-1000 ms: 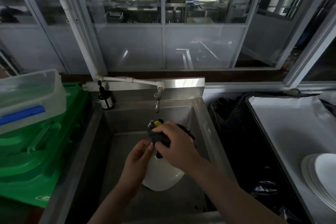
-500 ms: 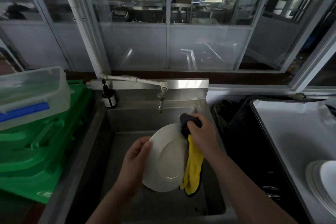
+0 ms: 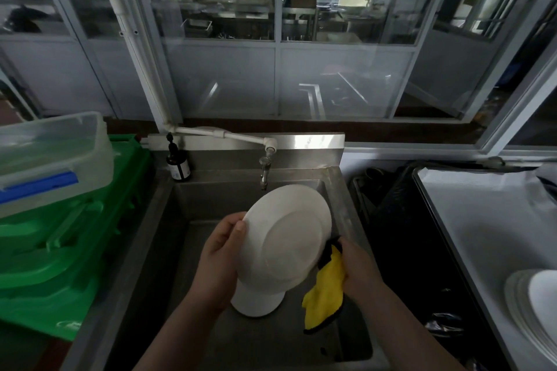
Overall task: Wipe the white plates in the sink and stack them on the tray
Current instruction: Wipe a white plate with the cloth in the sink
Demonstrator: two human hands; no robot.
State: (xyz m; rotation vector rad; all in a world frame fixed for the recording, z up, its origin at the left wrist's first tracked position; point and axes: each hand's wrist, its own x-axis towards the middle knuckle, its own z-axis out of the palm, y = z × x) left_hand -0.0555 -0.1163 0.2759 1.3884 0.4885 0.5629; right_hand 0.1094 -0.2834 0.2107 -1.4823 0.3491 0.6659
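A white plate (image 3: 287, 235) is held tilted over the steel sink (image 3: 168, 220), its underside facing me. My left hand (image 3: 221, 259) grips its left rim with the thumb on the edge. My right hand (image 3: 358, 268) holds a yellow and dark cloth (image 3: 327, 295) against the plate's lower right rim; the cloth hangs down from it. Another white plate (image 3: 256, 304) lies in the sink beneath, partly hidden. A stack of white plates (image 3: 533, 304) rests on the white-lined tray (image 3: 482, 220) at the right.
A tap (image 3: 265, 166) juts over the sink's back, just above the held plate. A dark bottle (image 3: 177, 164) stands at the sink's back left corner. Green crates (image 3: 60, 256) with a clear lidded box (image 3: 51, 156) sit left. A black bin (image 3: 401, 235) separates sink and tray.
The plate has been lifted and turned so its underside faces me. My right hand with the cloth slid from the plate's top edge down to its lower right rim.
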